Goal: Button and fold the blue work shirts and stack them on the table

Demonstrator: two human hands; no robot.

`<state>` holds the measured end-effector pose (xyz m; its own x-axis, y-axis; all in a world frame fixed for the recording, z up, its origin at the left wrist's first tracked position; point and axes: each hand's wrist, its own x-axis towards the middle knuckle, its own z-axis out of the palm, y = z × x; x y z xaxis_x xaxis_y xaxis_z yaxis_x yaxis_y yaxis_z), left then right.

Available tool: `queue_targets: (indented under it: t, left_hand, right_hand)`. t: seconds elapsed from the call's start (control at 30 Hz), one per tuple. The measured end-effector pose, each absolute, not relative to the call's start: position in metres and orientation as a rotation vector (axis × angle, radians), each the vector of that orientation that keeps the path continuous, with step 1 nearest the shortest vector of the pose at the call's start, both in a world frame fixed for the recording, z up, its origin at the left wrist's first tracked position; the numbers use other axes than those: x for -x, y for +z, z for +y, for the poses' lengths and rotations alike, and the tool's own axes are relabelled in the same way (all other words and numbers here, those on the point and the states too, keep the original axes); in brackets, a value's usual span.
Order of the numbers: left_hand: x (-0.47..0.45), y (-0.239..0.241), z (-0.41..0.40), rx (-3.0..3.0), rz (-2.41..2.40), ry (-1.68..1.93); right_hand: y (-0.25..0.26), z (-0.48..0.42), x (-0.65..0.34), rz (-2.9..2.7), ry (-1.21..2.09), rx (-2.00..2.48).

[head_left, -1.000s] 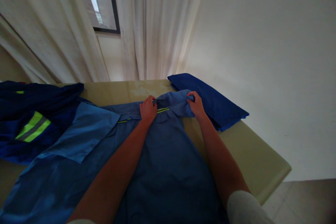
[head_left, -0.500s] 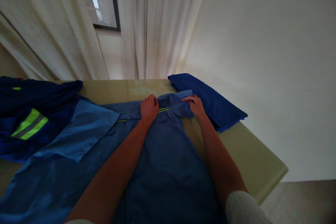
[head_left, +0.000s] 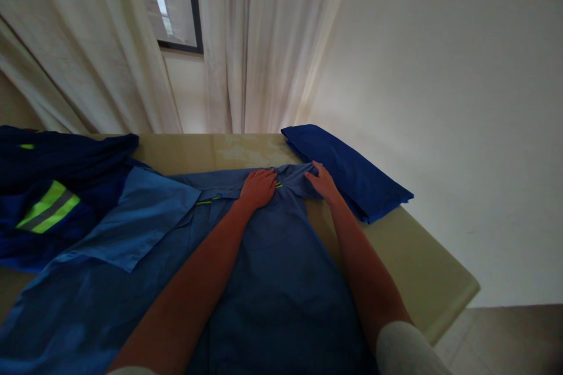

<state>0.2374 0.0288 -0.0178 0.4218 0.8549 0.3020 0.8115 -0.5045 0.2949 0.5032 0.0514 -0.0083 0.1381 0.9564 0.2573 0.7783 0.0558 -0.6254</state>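
A blue work jacket with yellow-green piping lies spread on the table below me. Its top edge is folded over in a long strip. My left hand lies on this strip, palm down, fingers stretched out over the cloth beside the piping. At the strip's right end, my right hand has thumb and forefinger on the corner, with creased cloth between them. One panel of lighter blue cloth is turned back on the left part of the jacket.
Behind the right hand, a folded dark blue garment lies at the table's back right. Dark blue clothing with a yellow-green and grey reflective band is heaped at left. Beige curtains and a white wall border the table.
My left hand has slid slightly right and flattened out on the strip. The right hand has closed on the corner, which is drawn down a little and more creased.
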Motion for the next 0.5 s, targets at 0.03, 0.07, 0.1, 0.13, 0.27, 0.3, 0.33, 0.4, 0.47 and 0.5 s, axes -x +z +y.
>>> queue_targets:
  t: [0.03, 0.07, 0.1, 0.13, 0.27, 0.3, 0.33, 0.4, 0.47, 0.5]
  left_hand:
    - [-0.237, -0.019, 0.028, -2.564, 1.516, 0.642]
    - [-0.237, -0.019, 0.028, -2.565, 1.535, 0.648]
    - [-0.237, -0.019, 0.027, -2.564, 1.56, 0.656]
    - [-0.237, -0.019, 0.027, -2.566, 1.579, 0.664]
    - [-0.236, -0.019, 0.028, -2.626, 1.519, 0.683]
    - [-0.235, -0.019, 0.028, -2.635, 1.477, 0.674]
    - [-0.235, -0.019, 0.029, -2.624, 1.438, 0.661]
    - [-0.235, -0.021, 0.03, -2.526, 1.377, 0.671]
    - [-0.237, -0.022, 0.031, -2.399, 1.336, 0.729]
    - [-0.238, -0.022, 0.032, -2.345, 1.321, 0.768]
  right_hand:
    - [-0.006, 0.05, -0.503, -1.66, 0.368, 1.735]
    - [-0.003, 0.05, -0.502, -1.653, 0.39, 1.692]
    - [0.001, 0.049, -0.502, -1.652, 0.412, 1.629]
    - [0.004, 0.048, -0.501, -1.654, 0.439, 1.556]
    - [0.013, 0.044, -0.502, -1.594, 0.517, 1.442]
    - [0.014, 0.043, -0.503, -1.573, 0.511, 1.496]
    - [0.014, 0.041, -0.505, -1.558, 0.495, 1.576]
    - [0.019, 0.037, -0.507, -1.566, 0.46, 1.756]
    - [0.029, 0.032, -0.506, -1.603, 0.43, 1.888]
    - [0.036, 0.028, -0.503, -1.627, 0.412, 1.899]
